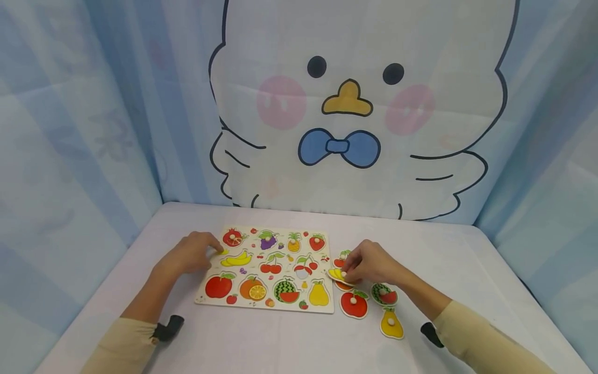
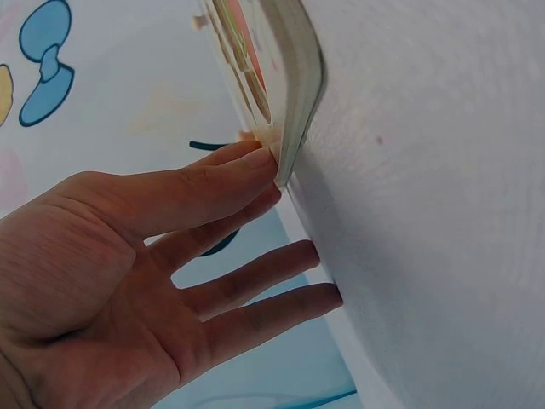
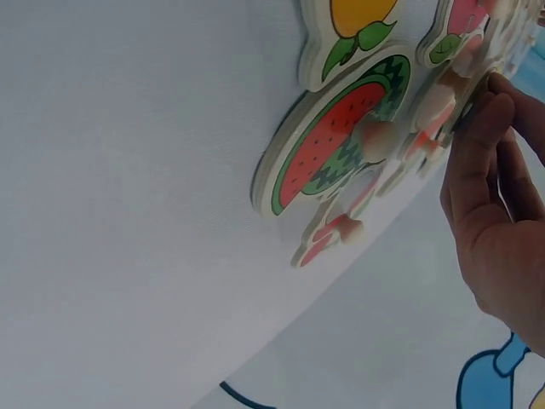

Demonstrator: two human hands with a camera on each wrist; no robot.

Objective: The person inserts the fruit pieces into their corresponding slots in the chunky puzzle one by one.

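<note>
pale counter (image 1: 289, 343), cartoon backdrop (image 1: 355, 182) behind. fruit puzzle board (image 1: 245, 303) flat on top; left grip (image 1: 191, 253), fingers apart, touches its left edge. right grip (image 1: 369, 264) clamped on banana piece (image 1: 335, 273) by board's right edge. apple piece (image 1: 352, 309), watermelon piece (image 1: 384, 294), pear piece (image 1: 391, 331) lie nearby.

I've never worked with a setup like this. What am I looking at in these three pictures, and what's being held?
There's no machine: a person works bare-handed. The wide picture comes from a camera worn on the head; the other two come from one on each wrist. On the pale table lies a fruit puzzle board, with a loose apple piece, watermelon piece and pear piece, among others, to its right. The right hand pinches a banana piece; the left hand touches the board's left edge.
</note>
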